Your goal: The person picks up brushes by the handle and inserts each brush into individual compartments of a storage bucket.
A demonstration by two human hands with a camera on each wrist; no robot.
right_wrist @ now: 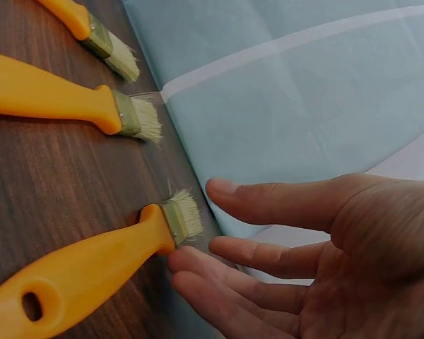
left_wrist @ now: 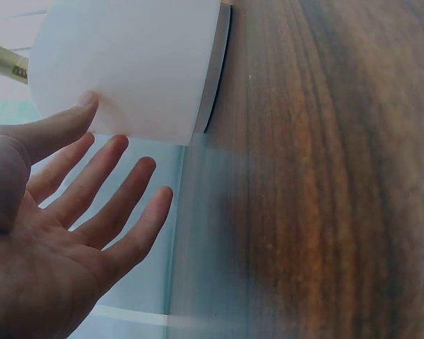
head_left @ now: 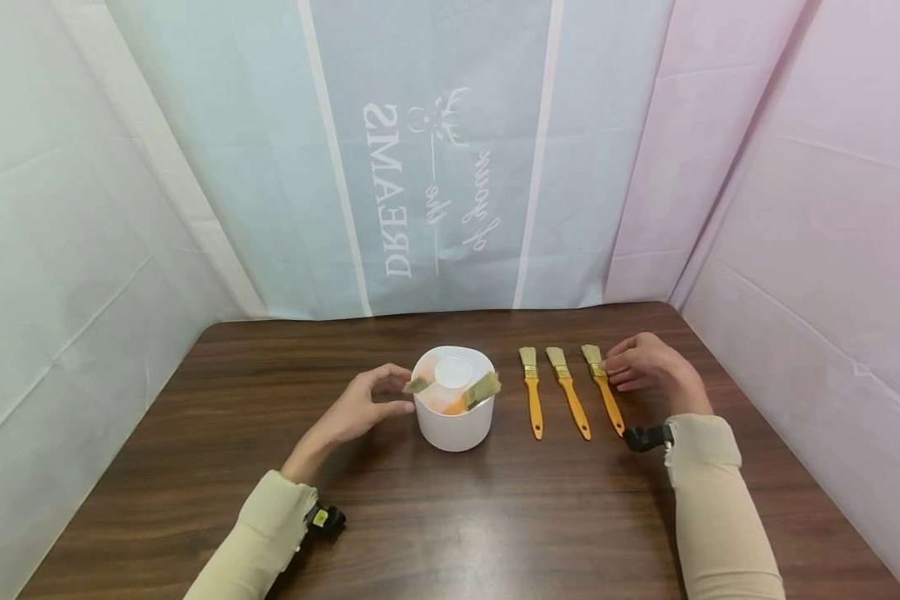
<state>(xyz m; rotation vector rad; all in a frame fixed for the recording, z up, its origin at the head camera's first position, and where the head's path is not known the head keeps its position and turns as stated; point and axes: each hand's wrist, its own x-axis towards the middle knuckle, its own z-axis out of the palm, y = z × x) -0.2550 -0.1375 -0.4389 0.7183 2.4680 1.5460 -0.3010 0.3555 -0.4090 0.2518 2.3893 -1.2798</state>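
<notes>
A white round holder (head_left: 453, 429) with a raised ring in its middle stands on the table. Two paintbrushes lean in it, one with bristles over the right rim (head_left: 483, 390), the other with bristles at the left (head_left: 417, 385). My left hand (head_left: 356, 410) is beside the holder, thumb and fingertips right at its wall (left_wrist: 127, 56), fingers spread. To the right, three yellow-handled paintbrushes lie in a row, bristles away from me: left (head_left: 534, 408), middle (head_left: 572, 400), right (head_left: 607, 397). Relaxed fingers of my right hand (head_left: 648, 367) reach the right brush's metal band (right_wrist: 174, 223), not curled round it.
The dark wooden table (head_left: 450, 533) ends at a pale blue printed cloth (head_left: 450, 167) behind. White cloth walls (head_left: 67, 292) rise on both sides. A black wrist camera (head_left: 326, 520) sits on my left sleeve, another (head_left: 647, 437) on the right.
</notes>
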